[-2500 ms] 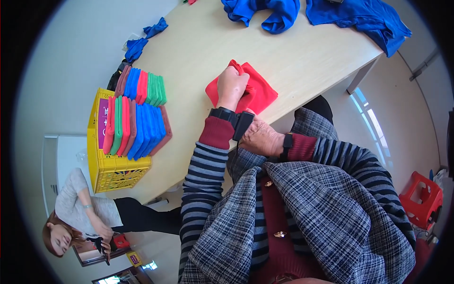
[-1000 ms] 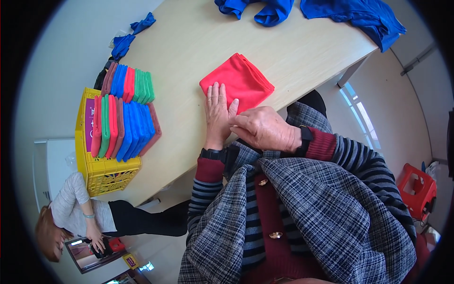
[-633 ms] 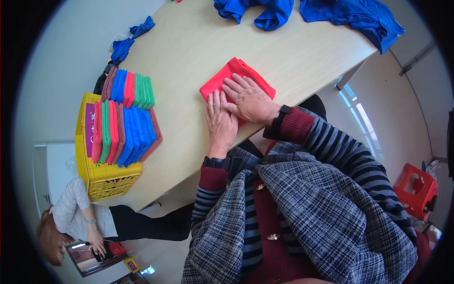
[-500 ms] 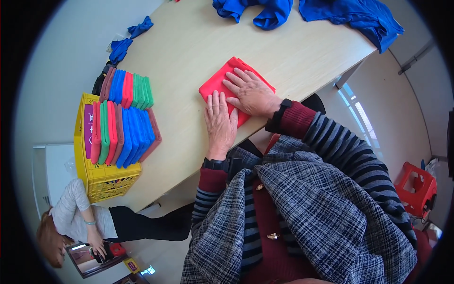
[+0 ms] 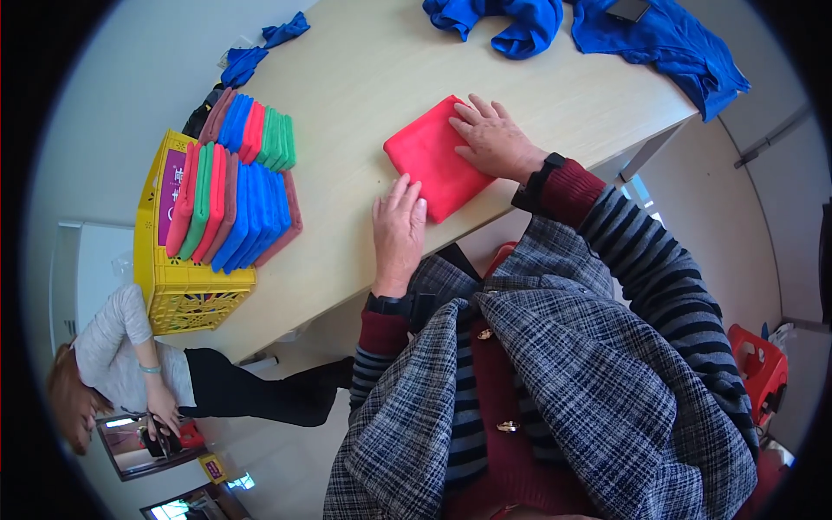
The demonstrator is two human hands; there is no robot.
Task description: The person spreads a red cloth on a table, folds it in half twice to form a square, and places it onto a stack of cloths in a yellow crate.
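Observation:
A folded red towel (image 5: 433, 160) lies flat near the front edge of the pale wooden table (image 5: 347, 104). My right hand (image 5: 498, 143) rests at the towel's right side, fingers spread, with the fingertips over its edge. At the lower left corner of the towel is my left hand (image 5: 399, 230), its fingers stretched out and the tips close to the fabric; whether they touch it I cannot tell. Neither hand grips anything.
Two rows of folded towels (image 5: 251, 208) in several colours stand in a yellow plastic crate (image 5: 195, 303) at the left. Blue cloths (image 5: 650, 43) lie along the far edge, a dark phone (image 5: 628, 9) on one. Another person (image 5: 130, 355) stands beyond the crate. A red stool (image 5: 758, 373) is at right.
Both hands have moved off the middle of the red towel toward its sides, so more of its surface shows. The view has shifted slightly, and a phone has come into sight at the top.

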